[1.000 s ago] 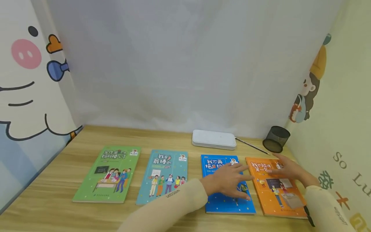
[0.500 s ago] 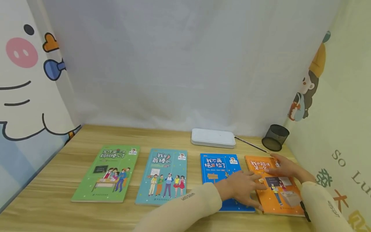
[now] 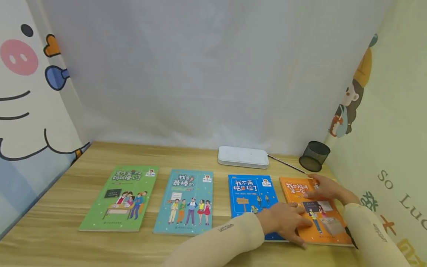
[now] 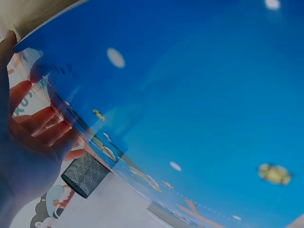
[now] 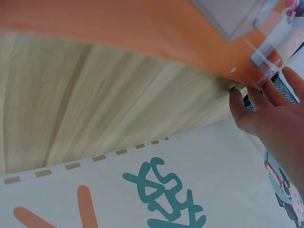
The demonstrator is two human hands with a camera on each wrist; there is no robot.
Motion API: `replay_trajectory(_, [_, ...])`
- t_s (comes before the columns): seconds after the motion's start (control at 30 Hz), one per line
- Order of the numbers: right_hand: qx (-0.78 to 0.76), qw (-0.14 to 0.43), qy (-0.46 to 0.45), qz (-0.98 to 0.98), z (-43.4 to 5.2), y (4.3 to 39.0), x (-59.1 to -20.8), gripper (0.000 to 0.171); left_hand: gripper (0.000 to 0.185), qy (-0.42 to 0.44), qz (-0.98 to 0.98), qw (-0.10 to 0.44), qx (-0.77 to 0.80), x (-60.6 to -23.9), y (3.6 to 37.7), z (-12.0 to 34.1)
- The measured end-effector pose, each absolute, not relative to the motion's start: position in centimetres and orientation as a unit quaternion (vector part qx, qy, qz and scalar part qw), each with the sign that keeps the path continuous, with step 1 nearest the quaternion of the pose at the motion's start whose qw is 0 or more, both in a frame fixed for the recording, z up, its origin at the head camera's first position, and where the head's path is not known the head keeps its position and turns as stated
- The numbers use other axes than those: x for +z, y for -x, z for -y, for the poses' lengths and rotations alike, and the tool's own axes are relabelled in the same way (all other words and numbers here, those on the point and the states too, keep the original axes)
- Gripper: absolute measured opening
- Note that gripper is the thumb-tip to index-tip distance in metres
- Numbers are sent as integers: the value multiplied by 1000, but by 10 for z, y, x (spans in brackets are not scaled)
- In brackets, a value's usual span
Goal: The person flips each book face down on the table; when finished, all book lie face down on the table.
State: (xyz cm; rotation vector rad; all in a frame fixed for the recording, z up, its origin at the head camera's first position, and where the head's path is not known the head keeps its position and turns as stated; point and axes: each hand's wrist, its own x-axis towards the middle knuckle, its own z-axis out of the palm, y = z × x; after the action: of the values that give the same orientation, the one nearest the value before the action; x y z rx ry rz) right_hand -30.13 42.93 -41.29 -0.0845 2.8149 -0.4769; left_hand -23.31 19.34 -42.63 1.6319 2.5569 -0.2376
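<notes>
An orange book [image 3: 325,231] lies face up at the right end of a row of books, with a blue book [image 3: 251,189] just left of it. My left hand [image 3: 283,221] reaches across the lower blue cover, its spread fingers at the orange book's left edge. At that book's upper right corner is my right hand [image 3: 330,191], thumb and forefinger apart over the cover and top edge. In the left wrist view the blue cover fills most of the picture beside the left hand [image 4: 38,137]. The right wrist view shows the right hand's fingers [image 5: 273,92] along the orange edge.
Left of the blue book lie a teal book [image 3: 183,185] and a green book [image 3: 100,211] on the wooden table [image 3: 50,222]. Behind them are a flat white case [image 3: 243,157], a thin dark stick [image 3: 287,164] and a black mesh cup [image 3: 313,157] by the right wall.
My left hand has moved right and towards the front, from over the blue book to the orange book's left edge. The right hand has stayed at the orange book's upper right corner.
</notes>
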Motion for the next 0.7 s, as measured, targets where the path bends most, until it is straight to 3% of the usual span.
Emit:
replay_trajectory(0.2, [-163,131,54,-976,-427,303,-410,97,70,-538,-838,60,-68,-429,234,-196])
replay_trajectory(0.7, [-194,163,-11,-967,-429,309,-406,106,68,-545,-831,84,-77,-421,233,-199])
